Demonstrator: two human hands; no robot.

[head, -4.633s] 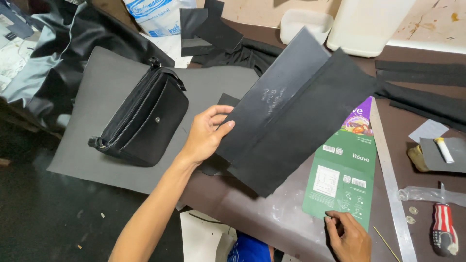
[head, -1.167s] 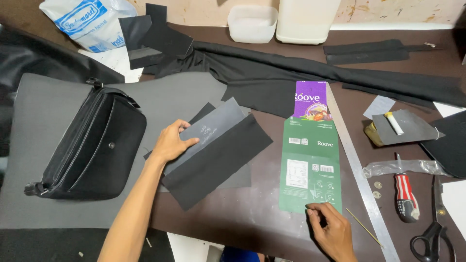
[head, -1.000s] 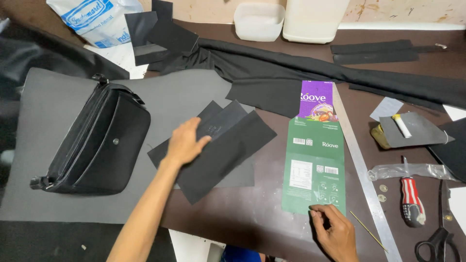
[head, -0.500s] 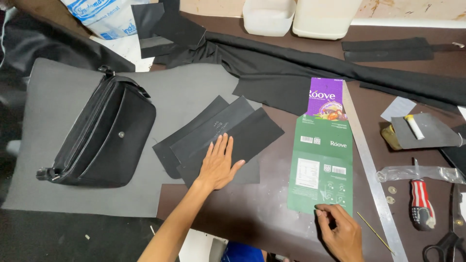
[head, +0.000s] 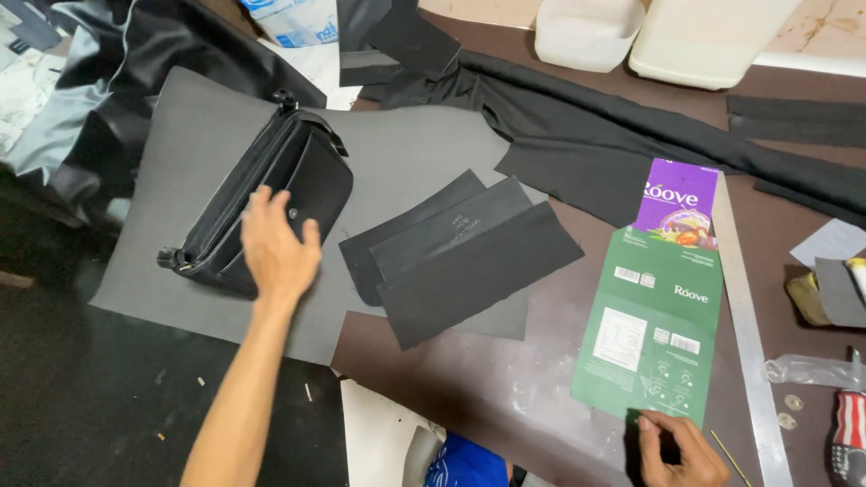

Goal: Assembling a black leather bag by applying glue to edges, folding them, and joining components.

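- The left hand (head: 275, 248) is spread flat with fingers apart, gripping nothing; its fingertips lie over the lower flank of the black leather shoulder bag with a small round stud (head: 262, 203), which sits at about 12 o'clock from the palm.
- That bag rests tilted on a large grey felt-like sheet (head: 180, 135) spread on the dark brown desk (head: 469, 397).
- At 3 o'clock from the left hand, near it but apart, lies a fan of three overlapping dark grey stiff panels (head: 460, 252), partly on the grey sheet and partly on the desk.
- The right hand (head: 678, 449) is low at 5 o'clock in the view, fingers curled, fingertips pressing the bottom edge of a flattened green and purple cardboard carton (head: 654, 316); it holds nothing else that I can tell.
- The bag is well apart from the right hand, at its 10 o'clock.
- A long metal ruler (head: 747, 334) lies just beside the carton's right edge.
- Long black fabric strips (head: 631, 117) run across the desk at 12 o'clock of the carton.
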